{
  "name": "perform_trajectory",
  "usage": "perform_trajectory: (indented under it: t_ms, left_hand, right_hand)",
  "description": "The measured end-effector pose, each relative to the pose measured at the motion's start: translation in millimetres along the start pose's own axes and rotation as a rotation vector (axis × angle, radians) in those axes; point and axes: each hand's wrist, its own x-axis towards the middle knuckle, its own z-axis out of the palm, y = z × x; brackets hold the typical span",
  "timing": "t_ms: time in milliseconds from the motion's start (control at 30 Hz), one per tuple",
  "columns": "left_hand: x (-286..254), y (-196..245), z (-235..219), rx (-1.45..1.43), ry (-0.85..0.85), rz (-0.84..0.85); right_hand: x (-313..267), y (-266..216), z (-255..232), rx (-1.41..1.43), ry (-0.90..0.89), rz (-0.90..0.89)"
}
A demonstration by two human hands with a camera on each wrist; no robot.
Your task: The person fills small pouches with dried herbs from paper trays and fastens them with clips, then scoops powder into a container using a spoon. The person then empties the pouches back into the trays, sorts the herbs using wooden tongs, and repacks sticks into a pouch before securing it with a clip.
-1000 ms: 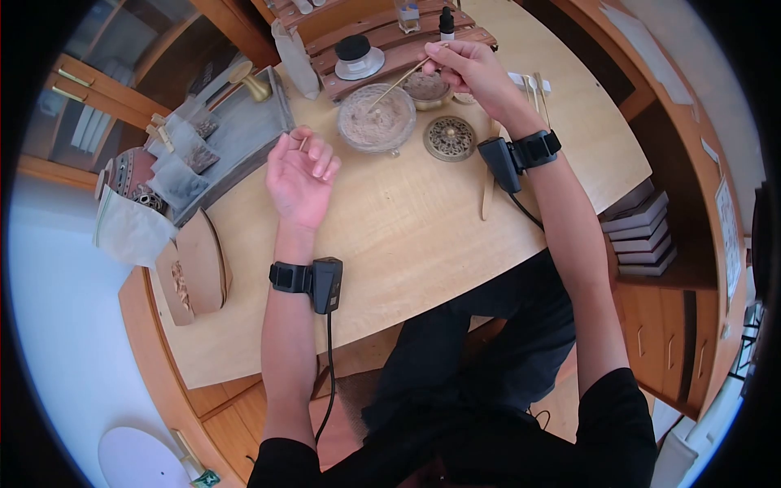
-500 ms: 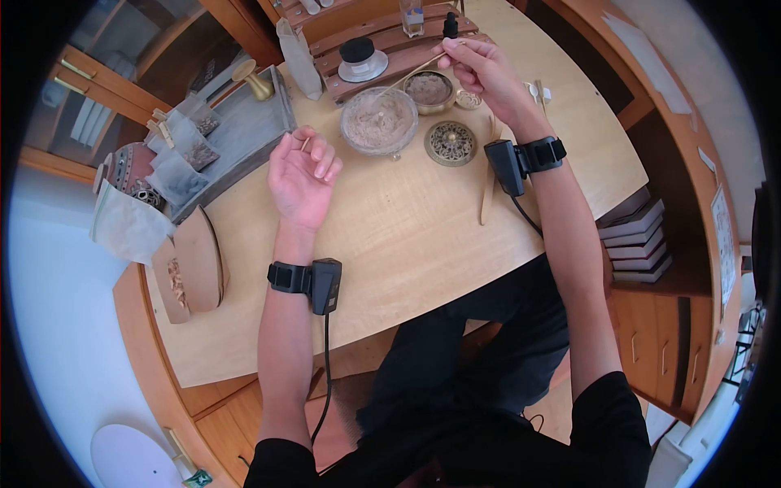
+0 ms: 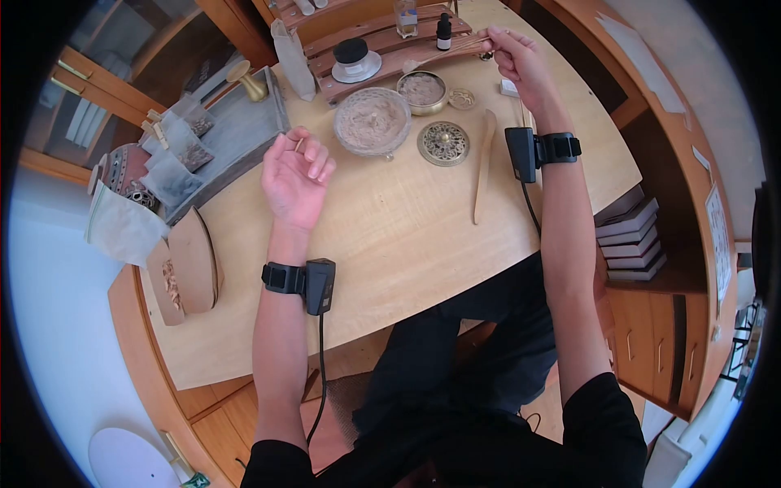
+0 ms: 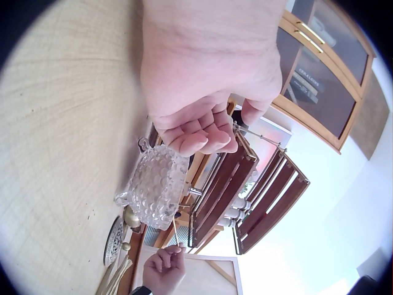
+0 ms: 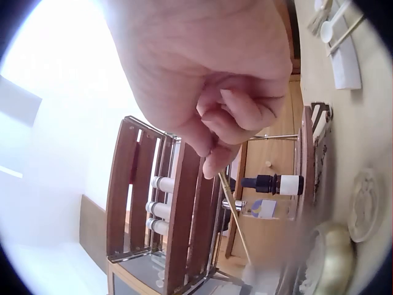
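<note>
My right hand [image 3: 521,69] pinches a thin gold-coloured stick [image 5: 232,203] between thumb and fingers. The stick's pale far end lies above the rim of a small brass bowl [image 3: 445,96] of greyish powder in the head view. Left of it stands a clear glass bowl [image 4: 156,184] filled with pinkish-grey powder [image 3: 370,122]. A round pierced metal lid [image 3: 443,144] lies in front of the brass bowl. My left hand [image 3: 297,179] is held palm up near the glass bowl, its fingers loosely bent with nothing seen in them.
A wooden rack [image 3: 390,61] at the back carries a black-lidded jar [image 3: 354,58] and a dropper bottle [image 3: 443,32]. On the left is a grey tray [image 3: 236,130] with small bags. A wooden stick [image 3: 484,175] lies on the table to the right.
My right hand has moved right with the stick, whose end has left the glass bowl and now shows by the brass bowl. My left hand has stayed nearly still.
</note>
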Motion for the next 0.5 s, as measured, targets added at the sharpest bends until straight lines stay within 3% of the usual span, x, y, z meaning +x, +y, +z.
perform_trajectory:
  t_ms: [233, 500]
  left_hand:
    - [-0.5, -0.1, -0.2, -0.013, -0.011, -0.002]
    - [-0.6, -0.1, 0.2, -0.009, -0.021, 0.003]
  right_hand:
    - [-4.5, 2.9, 16.5, -0.425, 0.092, 0.013]
    - [-7.1, -0.6, 19.5, -0.530, 0.034, -0.092]
